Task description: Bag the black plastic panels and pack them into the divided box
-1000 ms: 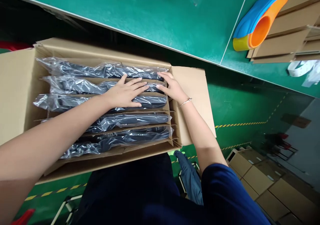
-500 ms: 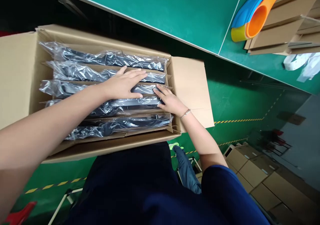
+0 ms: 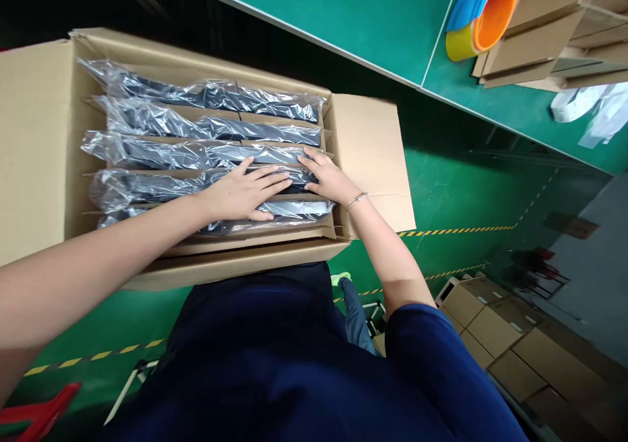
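An open cardboard box [image 3: 275, 249] in front of me holds several dark items in clear plastic bags [image 3: 161, 151], laid in rows between cardboard dividers [image 3: 265, 234]. What the dark items are, I cannot make out through the plastic. My left hand [image 3: 248, 192] lies flat with fingers spread over the bags in the two rows nearest my body. To its right, my right hand [image 3: 326, 177] rests with its fingers stretched over the right ends of the middle rows. A thin bracelet [image 3: 356, 200] circles the right wrist. Neither hand grips anything.
The box flaps stand out left [image 3: 32, 148] and right [image 3: 370, 161]. Beyond is a green table [image 3: 314, 10] with a tape dispenser [image 3: 485, 17], cardboard pieces [image 3: 544, 30] and white strips [image 3: 576, 102]. Stacked cartons [image 3: 515, 344] and a person's leg [image 3: 354, 318] are at lower right.
My left hand has moved from the middle rows toward the rows nearer my body. My right hand stays near the right ends of the bags. The view has shifted slightly.
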Available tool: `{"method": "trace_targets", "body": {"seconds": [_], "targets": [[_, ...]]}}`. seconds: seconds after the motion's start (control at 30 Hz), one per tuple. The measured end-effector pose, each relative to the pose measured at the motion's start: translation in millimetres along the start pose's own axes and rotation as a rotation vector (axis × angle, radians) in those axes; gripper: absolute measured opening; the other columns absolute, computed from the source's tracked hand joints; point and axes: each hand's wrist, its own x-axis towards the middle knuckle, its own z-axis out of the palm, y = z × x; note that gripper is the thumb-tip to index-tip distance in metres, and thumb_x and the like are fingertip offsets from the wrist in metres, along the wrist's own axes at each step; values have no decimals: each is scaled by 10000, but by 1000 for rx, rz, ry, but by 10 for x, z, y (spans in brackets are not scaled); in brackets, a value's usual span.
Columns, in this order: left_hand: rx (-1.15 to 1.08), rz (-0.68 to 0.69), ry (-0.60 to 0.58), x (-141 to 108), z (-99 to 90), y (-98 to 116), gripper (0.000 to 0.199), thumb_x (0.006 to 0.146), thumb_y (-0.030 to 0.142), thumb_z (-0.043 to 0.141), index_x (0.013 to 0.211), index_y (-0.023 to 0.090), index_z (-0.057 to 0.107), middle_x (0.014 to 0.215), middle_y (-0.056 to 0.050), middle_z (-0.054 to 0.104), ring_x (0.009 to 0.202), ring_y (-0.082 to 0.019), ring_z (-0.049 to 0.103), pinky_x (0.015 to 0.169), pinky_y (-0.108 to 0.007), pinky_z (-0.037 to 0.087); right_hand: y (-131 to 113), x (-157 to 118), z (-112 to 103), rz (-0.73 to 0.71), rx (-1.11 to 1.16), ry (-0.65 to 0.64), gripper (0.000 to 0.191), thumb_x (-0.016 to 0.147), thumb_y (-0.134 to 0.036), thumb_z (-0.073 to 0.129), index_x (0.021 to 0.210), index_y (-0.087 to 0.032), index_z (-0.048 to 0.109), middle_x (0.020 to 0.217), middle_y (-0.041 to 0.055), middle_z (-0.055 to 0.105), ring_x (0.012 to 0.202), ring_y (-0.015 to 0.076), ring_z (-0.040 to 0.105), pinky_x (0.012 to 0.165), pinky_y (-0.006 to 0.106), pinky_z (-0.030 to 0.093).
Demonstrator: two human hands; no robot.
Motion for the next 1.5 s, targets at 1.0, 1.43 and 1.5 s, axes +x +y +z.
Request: {"method": "trace_targets", "body": {"seconds": [1.0, 1.43, 1.5], "targets": [[-25, -375, 273, 665, -635, -653, 543, 947, 319, 302, 1420, 145, 504, 1465, -118, 526, 1352, -261, 480, 1146, -395, 357, -174, -216, -345, 33, -17, 232, 384, 958, -239, 506, 1323, -169, 602, 1343, 128, 617, 1269, 225, 561, 1113, 405, 439], [-57, -556, 30, 1201, -561, -1249, 518, 913, 511, 365, 1162, 191, 688, 1130, -132, 733, 1017, -299, 673, 809, -353, 501, 265, 1058, -600, 139, -434, 134, 303, 1003, -239, 427, 1118, -139, 689, 1105, 128, 709, 1165, 288, 550, 1209, 629, 52], [-90, -598, 3, 1214, -589, -1302, 509, 909, 532, 356, 1087, 218, 715, 1067, -111, 753, 980, -289, 682, 760, -333, 491, 262, 1113, -637, 148, -422, 107, 315, 1009, -250, 419, 1105, -134, 695, 1096, 127, 706, 1140, 283, 563, 1208, 622, 63]]}}
